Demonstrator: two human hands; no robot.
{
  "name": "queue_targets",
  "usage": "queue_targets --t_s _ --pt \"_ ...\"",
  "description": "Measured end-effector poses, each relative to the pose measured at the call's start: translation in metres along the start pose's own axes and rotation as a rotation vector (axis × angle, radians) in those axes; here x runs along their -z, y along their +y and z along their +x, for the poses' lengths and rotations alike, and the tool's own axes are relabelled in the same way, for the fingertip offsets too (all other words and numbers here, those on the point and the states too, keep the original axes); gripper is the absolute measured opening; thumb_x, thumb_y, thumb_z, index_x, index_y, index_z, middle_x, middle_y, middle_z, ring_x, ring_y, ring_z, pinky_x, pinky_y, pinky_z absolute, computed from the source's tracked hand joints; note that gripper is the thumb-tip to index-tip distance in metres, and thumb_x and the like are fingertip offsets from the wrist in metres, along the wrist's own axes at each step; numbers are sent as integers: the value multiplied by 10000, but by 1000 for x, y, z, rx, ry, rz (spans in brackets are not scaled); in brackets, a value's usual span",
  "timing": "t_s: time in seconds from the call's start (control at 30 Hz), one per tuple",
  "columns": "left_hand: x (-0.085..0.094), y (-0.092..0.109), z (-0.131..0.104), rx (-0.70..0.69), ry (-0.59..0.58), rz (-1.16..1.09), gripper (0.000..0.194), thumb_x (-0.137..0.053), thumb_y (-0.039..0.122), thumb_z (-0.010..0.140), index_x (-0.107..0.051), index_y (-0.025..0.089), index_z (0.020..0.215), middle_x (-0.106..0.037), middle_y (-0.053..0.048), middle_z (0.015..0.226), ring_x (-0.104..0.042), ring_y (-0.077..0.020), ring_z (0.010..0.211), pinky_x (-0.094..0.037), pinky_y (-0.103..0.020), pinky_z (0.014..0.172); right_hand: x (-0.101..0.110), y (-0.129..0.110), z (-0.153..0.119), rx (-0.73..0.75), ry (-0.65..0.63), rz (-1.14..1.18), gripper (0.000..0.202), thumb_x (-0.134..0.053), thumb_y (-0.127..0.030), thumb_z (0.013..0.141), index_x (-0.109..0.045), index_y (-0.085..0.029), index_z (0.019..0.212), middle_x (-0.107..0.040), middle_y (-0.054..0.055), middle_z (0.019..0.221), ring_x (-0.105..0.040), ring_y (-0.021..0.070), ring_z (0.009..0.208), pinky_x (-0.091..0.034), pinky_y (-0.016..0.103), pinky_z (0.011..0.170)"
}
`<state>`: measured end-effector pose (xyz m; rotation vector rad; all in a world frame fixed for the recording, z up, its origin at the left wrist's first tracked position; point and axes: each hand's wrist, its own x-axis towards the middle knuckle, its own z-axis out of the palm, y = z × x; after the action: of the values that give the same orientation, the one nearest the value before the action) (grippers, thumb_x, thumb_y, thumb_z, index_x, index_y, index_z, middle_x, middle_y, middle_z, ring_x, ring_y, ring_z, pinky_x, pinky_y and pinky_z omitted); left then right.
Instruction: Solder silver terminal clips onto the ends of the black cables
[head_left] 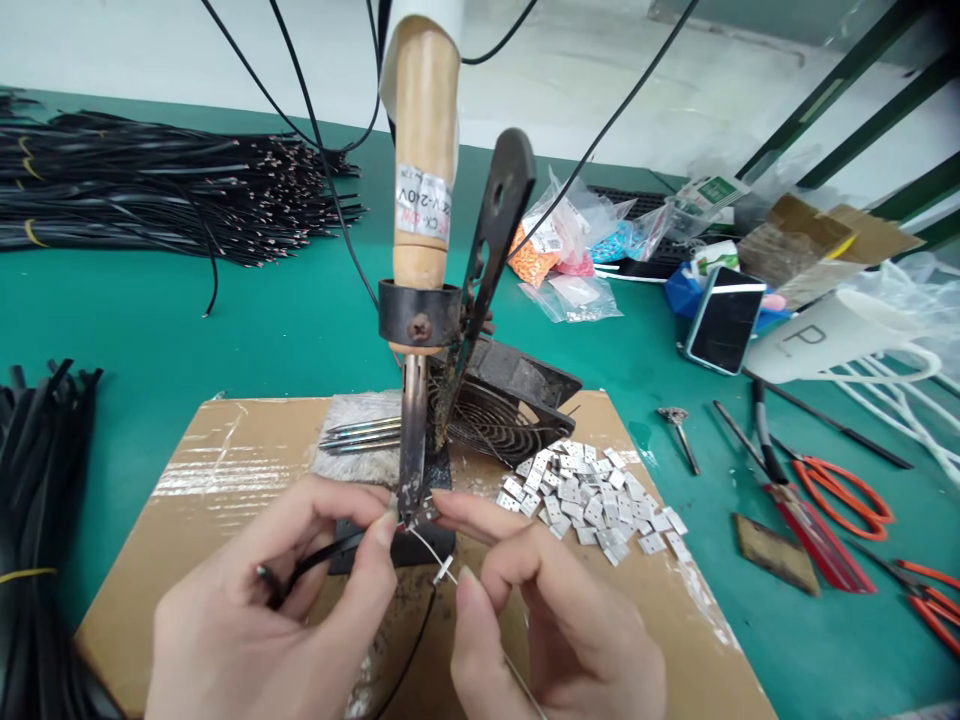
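A soldering iron (422,240) with a wooden handle hangs tip-down in a metal clamp. Just left of its tip, my left hand (285,600) pinches a black cable (326,553), its end against the tip. On the right, my right hand (555,610) is closed round a thin solder wire (525,685), which passes through a small white piece (443,570) and curves up to the tip. The fingertips of my right hand also touch a small metal plate (427,508) beside the tip. The exact contact at the tip is partly hidden by fingers.
Small metal plates (592,500) lie piled on the cardboard (187,520), near a fan (510,400). Bundled black cables (150,185) lie left. Pliers (844,495), a phone (725,320), a white mug (832,335) and bags (570,235) are on the right.
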<state>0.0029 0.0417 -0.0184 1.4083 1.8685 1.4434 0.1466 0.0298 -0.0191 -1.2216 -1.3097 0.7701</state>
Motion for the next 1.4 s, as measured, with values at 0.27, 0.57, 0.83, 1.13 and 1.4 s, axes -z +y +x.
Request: queue_targets --t_s 0.27,0.57,0.83,1.13,1.4 --pt "4 0 -2 -16 -13 80 69 -750 336 832 -745 290 781 -782 70 715 -738 -90 531 -578 -76 509 6 4 -3 -50 -64 39 244 -623 -82 943 -618 -271 789 -863 15 1211 -847 223 1045 -664 334 908" --pt "2 -2 -3 -60 -10 150 76 -729 352 858 -742 319 790 -768 96 719 -718 -66 529 -550 -42 521 5 5 -1 -14 -58 59 252 -630 -67 947 -620 -263 789 -865 6 1179 -849 180 989 -666 275 892" --pt "9 -7 -10 -54 -3 209 88 -725 394 873 -739 335 809 -794 85 752 -744 -105 560 -542 -87 469 -1 -1 -1 -27 -7 51 238 -652 -100 935 -615 -261 763 -873 -3 1125 -852 175 951 -665 274 865" --pt "8 -9 -10 -83 -14 266 114 -714 414 889 -755 315 849 -835 63 841 -815 -152 701 -571 -111 491 -8 -4 0 -6 77 -6 215 -695 -118 890 -614 -273 765 -865 -117 1056 -839 82 880 -624 147 801" --pt "8 -12 -12 -101 -22 238 94 -711 352 898 -754 297 834 -826 59 805 -807 -123 679 -565 -82 504 -10 -3 0 17 113 -11 211 -682 -115 900 -636 -270 764 -859 -120 1015 -822 57 848 -601 116 780"
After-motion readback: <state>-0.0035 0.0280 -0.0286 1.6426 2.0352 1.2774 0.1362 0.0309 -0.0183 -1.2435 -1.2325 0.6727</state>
